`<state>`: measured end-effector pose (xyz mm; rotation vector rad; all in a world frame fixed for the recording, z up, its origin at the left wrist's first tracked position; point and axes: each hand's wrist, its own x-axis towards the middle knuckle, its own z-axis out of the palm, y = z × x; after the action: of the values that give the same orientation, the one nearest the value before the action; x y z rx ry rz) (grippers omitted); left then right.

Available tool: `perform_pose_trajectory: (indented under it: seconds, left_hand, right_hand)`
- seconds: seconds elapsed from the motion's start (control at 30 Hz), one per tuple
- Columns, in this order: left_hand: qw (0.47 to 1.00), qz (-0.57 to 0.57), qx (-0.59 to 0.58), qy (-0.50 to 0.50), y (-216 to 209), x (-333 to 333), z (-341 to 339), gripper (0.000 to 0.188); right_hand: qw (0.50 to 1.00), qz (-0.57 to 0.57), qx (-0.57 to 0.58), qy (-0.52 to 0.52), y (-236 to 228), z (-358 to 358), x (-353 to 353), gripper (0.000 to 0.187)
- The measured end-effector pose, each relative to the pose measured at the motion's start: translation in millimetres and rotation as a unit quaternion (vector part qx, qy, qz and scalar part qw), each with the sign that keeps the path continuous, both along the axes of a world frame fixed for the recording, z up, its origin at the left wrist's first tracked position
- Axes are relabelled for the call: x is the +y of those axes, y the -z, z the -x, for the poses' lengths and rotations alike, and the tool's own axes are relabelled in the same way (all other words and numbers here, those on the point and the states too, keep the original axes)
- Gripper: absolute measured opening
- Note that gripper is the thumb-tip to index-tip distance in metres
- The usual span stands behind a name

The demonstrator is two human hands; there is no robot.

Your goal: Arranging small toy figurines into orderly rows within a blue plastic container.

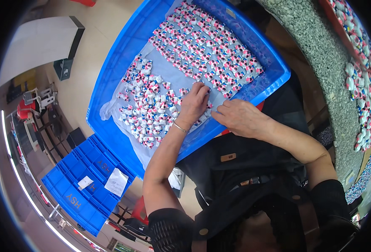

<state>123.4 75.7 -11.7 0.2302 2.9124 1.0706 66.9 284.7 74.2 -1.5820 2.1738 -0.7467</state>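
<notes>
A large blue plastic crate [109, 75] lies in front of me, lined with a thin whitish sheet [157, 61]. Small white, pink and blue figurines [206, 46] stand in close rows over its far right part. A looser heap of the same figurines [151, 109] covers the near left part. My left hand [194, 103] reaches over the heap's right edge, fingers bent together by the end of the rows. My right hand [242, 117] is at the crate's near rim, its fingertips pinched close to the left hand. Whatever lies between the fingers of either hand is too small or hidden.
At right, a speckled stone counter [315, 54] bears another pile of small figurines [362, 96]. Stacked blue crates [76, 185] with paper slips [117, 182] stand at lower left. A white-topped table [38, 42] and a red-seated chair [27, 101] are farther left.
</notes>
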Motion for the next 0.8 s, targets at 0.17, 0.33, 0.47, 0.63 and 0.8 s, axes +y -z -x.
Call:
perform_pose_trajectory:
  seconds: [0.17,0.33,0.47,0.63,0.8]
  left_hand:
    - [0.999,-0.012,-0.043,-0.018,-7.7,-3.3,-5.9,0.036]
    - [0.999,0.002,0.003,-0.048,-23.3,-9.9,3.6,0.037]
    - [1.000,0.023,0.007,-0.017,-17.9,-15.8,7.9,0.035]
    - [0.999,0.019,-0.016,-0.040,-13.9,-7.7,6.0,0.031]
    - [0.995,-0.040,-0.017,-0.085,-3.8,-6.1,4.8,0.024]
  right_hand:
    - [1.000,0.000,-0.001,0.003,1.5,-0.1,2.4,0.030]
    - [1.000,-0.003,0.004,-0.002,0.1,0.9,3.0,0.031]
    - [1.000,-0.005,0.002,-0.006,-0.5,0.5,0.7,0.032]
    - [1.000,-0.005,0.004,-0.002,0.1,0.3,2.0,0.033]
    - [1.000,-0.005,0.007,-0.002,0.0,-0.4,2.0,0.033]
